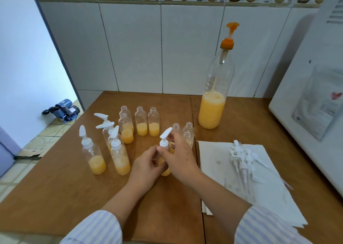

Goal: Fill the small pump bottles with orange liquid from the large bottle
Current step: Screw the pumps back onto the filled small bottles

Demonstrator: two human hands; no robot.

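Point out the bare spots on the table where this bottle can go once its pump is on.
Bare wood lies left of the capped bottles, toward the table edge, and in front of both hands. Another patch sits behind the open bottles, left of the large bottle. The paper with loose pumps is crowded.

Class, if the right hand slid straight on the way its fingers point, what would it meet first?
Probably the left hand: the right hand's fingers point left across the white pump collar they pinch; depth is uncertain.
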